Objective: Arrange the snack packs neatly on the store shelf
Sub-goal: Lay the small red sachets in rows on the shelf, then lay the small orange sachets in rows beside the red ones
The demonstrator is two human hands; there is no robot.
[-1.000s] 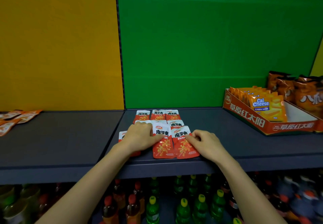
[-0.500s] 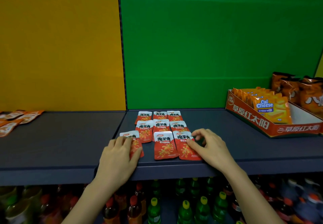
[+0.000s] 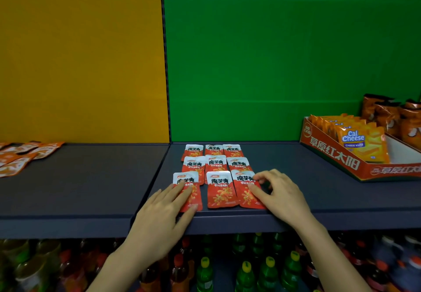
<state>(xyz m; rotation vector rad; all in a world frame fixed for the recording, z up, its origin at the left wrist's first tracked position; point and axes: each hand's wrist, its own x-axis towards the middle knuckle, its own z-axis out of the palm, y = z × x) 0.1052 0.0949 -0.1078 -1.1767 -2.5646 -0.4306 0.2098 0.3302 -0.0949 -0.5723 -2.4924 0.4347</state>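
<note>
Several red-and-white snack packs lie flat in three rows on the dark shelf (image 3: 319,191). The front row holds a left pack (image 3: 185,180), a middle pack (image 3: 221,189) and a right pack (image 3: 245,188). My left hand (image 3: 164,214) lies flat with its fingertips pressing the lower part of the front left pack. My right hand (image 3: 281,192) touches the right edge of the front right pack with curled fingers. Neither hand grips a pack. The back rows (image 3: 214,157) lie untouched.
More orange packs (image 3: 20,157) lie scattered at the far left of the shelf. An orange display box (image 3: 337,157) with Cal Cheese packs stands at the right, orange bags (image 3: 391,114) behind it. Bottles (image 3: 246,269) fill the lower shelf.
My left hand has slid the front left pack rightward and straightened it beside the middle pack. My right hand stayed at the right pack's edge. The view shifted slightly.
</note>
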